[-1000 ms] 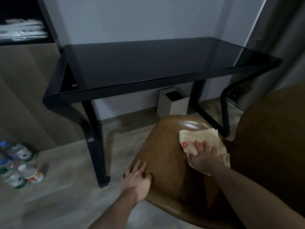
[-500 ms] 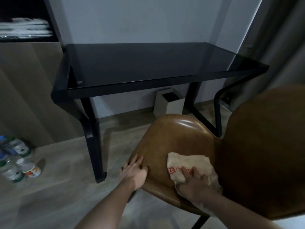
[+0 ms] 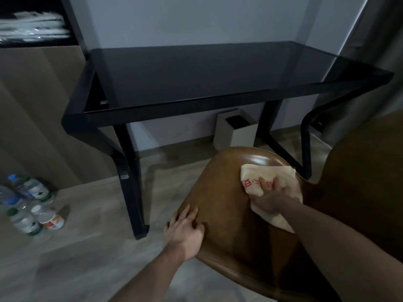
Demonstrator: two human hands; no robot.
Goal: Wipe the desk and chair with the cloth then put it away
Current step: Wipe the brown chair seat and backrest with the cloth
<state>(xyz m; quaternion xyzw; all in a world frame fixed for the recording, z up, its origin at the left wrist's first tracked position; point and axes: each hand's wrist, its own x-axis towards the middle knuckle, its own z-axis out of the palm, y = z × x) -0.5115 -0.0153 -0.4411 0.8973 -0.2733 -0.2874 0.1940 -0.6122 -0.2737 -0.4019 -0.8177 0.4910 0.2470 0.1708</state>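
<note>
A brown leather chair (image 3: 222, 192) stands in front of me, its seat facing the black glass-topped desk (image 3: 196, 75). A cream cloth (image 3: 257, 174) with red print lies on the far right part of the seat. My right hand (image 3: 271, 197) presses flat on the cloth and holds it against the leather. My left hand (image 3: 184, 233) rests on the seat's left edge, fingers spread and holding nothing. The chair's back (image 3: 366, 182) rises at the right.
A white bin (image 3: 237, 131) stands under the desk by the wall. Several plastic bottles (image 3: 28, 203) lie on the wooden floor at the left. A wooden cabinet with a shelf of white packets (image 3: 32, 27) stands left of the desk. A curtain hangs at the right.
My right hand has pushed the cloth from the seat's near edge back toward the far right part of the seat. My left hand has stayed on the seat's left edge.
</note>
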